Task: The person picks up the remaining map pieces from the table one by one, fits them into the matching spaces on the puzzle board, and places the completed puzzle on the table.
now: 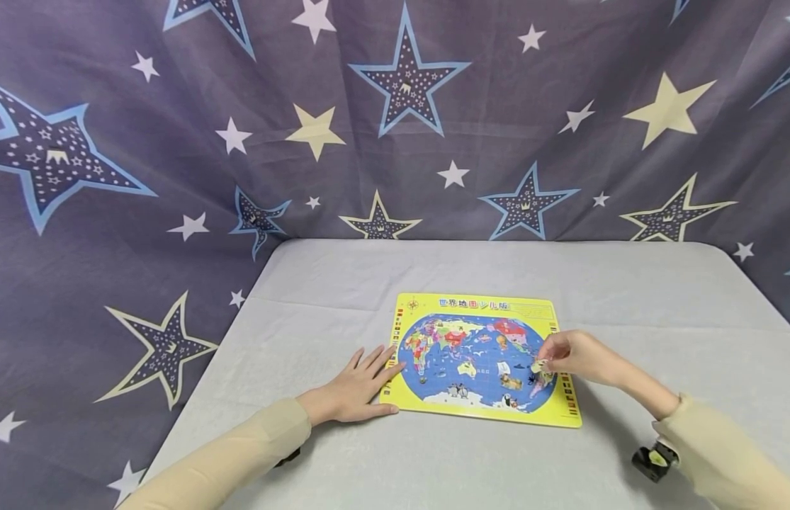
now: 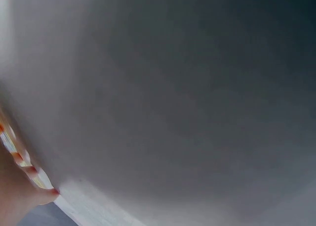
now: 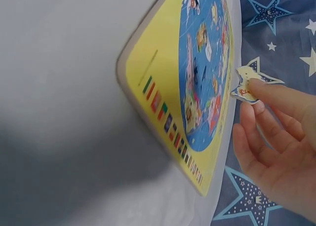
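A yellow-bordered world map puzzle board (image 1: pixel 484 416) with a blue oval sea lies on the table. My left hand (image 1: pixel 353 389) rests at its left edge, fingers spread and straight, the fingertips over the yellow border. Above the right part of the map, my right hand (image 1: pixel 579 356) pinches a small pale yellow puzzle piece (image 3: pixel 243 85) between thumb and fingers. In the right wrist view the piece is held up apart from the board. Only a little of the left hand (image 2: pixel 19 189) shows in the left wrist view.
A light grey cloth covers the table (image 1: pixel 497 467). Behind and to the left hangs a dark curtain (image 1: pixel 433 205) printed with stars. Small flags line the board's side borders. A black device (image 1: pixel 652 460) is strapped at my right wrist.
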The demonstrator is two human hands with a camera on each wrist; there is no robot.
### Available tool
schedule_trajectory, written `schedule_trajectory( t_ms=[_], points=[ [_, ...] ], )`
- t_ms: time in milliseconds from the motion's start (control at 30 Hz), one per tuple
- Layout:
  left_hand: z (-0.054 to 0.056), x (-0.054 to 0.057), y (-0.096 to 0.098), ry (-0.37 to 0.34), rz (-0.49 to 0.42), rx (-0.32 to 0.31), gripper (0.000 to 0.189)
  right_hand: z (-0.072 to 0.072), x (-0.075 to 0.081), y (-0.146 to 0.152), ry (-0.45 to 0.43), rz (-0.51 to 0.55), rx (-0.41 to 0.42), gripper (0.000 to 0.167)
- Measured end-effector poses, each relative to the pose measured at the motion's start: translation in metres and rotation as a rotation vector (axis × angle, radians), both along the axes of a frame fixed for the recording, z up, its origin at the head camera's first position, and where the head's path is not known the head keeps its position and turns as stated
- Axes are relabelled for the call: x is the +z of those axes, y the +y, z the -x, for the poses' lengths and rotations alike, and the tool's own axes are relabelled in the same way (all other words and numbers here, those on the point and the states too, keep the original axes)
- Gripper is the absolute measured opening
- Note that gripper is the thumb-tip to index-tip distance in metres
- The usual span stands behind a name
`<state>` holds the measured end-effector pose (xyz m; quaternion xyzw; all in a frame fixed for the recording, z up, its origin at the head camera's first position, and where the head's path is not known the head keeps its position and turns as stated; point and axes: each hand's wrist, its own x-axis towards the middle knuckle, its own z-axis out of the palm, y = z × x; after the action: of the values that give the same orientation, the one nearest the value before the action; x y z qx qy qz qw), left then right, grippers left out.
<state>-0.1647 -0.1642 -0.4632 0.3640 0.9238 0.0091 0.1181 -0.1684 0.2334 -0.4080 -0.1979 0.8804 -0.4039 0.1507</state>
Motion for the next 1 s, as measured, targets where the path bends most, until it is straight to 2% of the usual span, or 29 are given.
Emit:
schedule_trajectory(
  t_ms=[233,467,733,1000],
  points=[
    [0.0,0.0,0.0,0.006,0.002,-0.001,0.076,0.006,0.001,-0.012,-0.013,0.003,0.033,0.006],
    [0.001,-0.001,-0.001,0.011,0.001,-0.001,0.076,0.012,0.0,-0.025,0.029,-0.003,0.064,0.007],
    [0.001,-0.001,-0.001,0.01,0.002,-0.006,0.077,0.016,-0.004,-0.039,-0.014,0.041,0.084,0.009],
    [0.0,-0.001,-0.002,0.011,-0.008,-0.011,0.076,0.018,-0.006,-0.05,-0.009,0.047,0.088,0.01]
  ],
)
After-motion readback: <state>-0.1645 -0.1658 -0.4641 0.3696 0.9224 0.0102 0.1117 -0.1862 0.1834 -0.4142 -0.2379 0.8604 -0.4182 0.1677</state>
